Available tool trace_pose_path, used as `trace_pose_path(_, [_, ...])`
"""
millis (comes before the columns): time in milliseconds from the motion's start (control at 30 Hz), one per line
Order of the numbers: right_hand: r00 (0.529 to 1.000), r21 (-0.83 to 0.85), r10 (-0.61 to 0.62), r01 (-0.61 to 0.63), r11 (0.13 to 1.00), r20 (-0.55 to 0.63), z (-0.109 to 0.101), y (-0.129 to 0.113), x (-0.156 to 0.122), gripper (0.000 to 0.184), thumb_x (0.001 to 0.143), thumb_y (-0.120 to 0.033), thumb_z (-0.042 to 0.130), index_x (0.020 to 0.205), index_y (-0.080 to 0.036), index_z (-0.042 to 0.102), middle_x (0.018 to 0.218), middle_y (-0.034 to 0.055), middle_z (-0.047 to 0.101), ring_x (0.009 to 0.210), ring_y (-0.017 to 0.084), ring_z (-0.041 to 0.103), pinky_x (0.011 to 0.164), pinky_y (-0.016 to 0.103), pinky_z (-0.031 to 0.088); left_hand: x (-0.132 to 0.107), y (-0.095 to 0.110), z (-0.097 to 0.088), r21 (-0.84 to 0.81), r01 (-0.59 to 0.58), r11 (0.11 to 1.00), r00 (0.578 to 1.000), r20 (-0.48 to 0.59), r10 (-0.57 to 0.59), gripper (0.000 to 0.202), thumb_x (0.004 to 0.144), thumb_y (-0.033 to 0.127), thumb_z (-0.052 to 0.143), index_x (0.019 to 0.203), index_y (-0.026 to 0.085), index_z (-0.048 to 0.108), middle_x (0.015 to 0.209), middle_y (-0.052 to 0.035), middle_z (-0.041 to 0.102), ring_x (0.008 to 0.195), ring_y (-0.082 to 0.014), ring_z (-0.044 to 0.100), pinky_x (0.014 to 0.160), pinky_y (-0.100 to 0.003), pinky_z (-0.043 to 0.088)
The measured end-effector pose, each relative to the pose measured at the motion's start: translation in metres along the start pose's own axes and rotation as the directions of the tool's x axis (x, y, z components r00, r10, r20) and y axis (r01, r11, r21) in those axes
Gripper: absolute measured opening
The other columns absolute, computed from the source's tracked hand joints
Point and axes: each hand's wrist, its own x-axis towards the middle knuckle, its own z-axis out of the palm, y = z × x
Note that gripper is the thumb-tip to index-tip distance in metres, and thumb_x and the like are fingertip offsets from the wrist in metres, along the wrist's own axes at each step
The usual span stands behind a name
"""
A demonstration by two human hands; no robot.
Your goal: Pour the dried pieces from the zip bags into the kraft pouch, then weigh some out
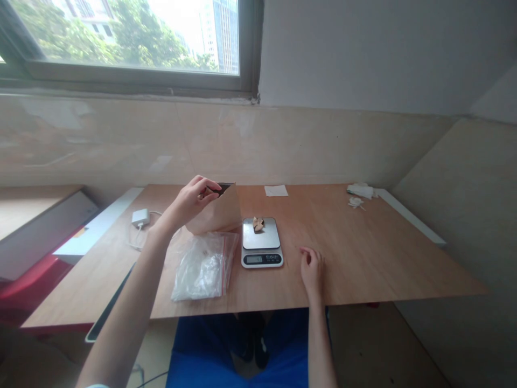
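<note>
While the left hand [189,200] held a brown paper bag [220,212] up just left of the digital kitchen scale [262,243], its fingers [204,186] stayed narrowly pinched on the bag's top edge, where a dark patch too shadowed to identify showed at the rim. The bag hung tilted above the tabletop [363,258], apart from the scale. On the scale's steel platter sat a small, crumpled tan object [258,224]. To the right of the scale, the right hand [312,271] rested empty, its fingers [306,251] loosely curled and reaching the tabletop. A clear resealable plastic bag [202,268] with a red seal lay flat to the left of the scale, below the paper bag, and a white power adapter [140,217] lay further left with its cable. Beyond the scale lay a white paper slip [276,190], while white crumpled items [361,191] sat well off to the right.
</note>
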Motion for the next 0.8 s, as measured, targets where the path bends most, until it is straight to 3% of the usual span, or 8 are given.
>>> trace_pose_path(133, [1.0,-0.004,-0.003,0.003,1.0,0.002,0.0,0.001,0.0,0.03,0.08,-0.025,0.037,0.083,-0.015,0.066,0.085,0.0125,0.066,0.084,0.023,0.055,0.08,0.038,0.041,-0.003,0.014,-0.004,0.052,-0.038,0.998,0.986,-0.159,0.046,0.016,0.083,0.033,0.052,0.091,0.021,0.061,0.092,-0.0026,0.061,0.08,-0.0141,0.06,0.074,-0.028,0.049])
trace_pose_path(267, [1.0,-0.016,-0.016,0.016,1.0,0.002,0.001,0.002,0.0,0.03,0.081,-0.025,0.037,0.082,-0.015,0.066,0.084,0.0126,0.066,0.084,0.023,0.054,0.08,0.038,0.04,-0.012,0.032,0.014,0.003,-0.192,0.981,0.956,-0.226,0.188,0.017,0.087,0.032,0.049,0.09,0.021,0.061,0.095,-0.0032,0.062,0.09,-0.0142,0.06,0.08,-0.027,0.048])
trace_pose_path(367, [1.0,-0.011,-0.017,0.017,1.0,0.002,0.001,0.002,0.0,0.031,0.081,-0.025,0.036,0.082,-0.015,0.065,0.084,0.0126,0.066,0.084,0.023,0.054,0.08,0.038,0.041,-0.023,0.042,0.045,-0.084,-0.25,0.965,0.963,-0.13,0.238,0.015,0.087,0.032,0.05,0.093,0.022,0.06,0.094,-0.0025,0.062,0.086,-0.0124,0.061,0.078,-0.024,0.048])
trace_pose_path(567, [1.0,0.008,-0.002,0.002,1.0,0.004,-0.001,0.0,0.0,0.031,0.08,-0.026,0.036,0.082,-0.016,0.065,0.084,0.012,0.065,0.084,0.023,0.055,0.08,0.038,0.042,-0.046,0.04,0.111,-0.251,-0.156,0.955,0.976,0.111,0.188,0.015,0.088,0.033,0.048,0.09,0.021,0.058,0.09,-0.003,0.057,0.075,-0.0119,0.06,0.068,-0.024,0.049])
trace_pose_path(800, [1.0,0.009,-0.002,0.002,1.0,-0.002,-0.001,-0.001,0.0,0.031,0.08,-0.026,0.036,0.081,-0.016,0.065,0.084,0.012,0.066,0.084,0.023,0.055,0.08,0.038,0.041,-0.061,0.031,0.144,-0.202,-0.101,0.974,0.962,0.229,0.147,0.017,0.09,0.029,0.042,0.087,0.02,0.056,0.094,-0.0053,0.056,0.075,-0.0144,0.061,0.067,-0.028,0.049])
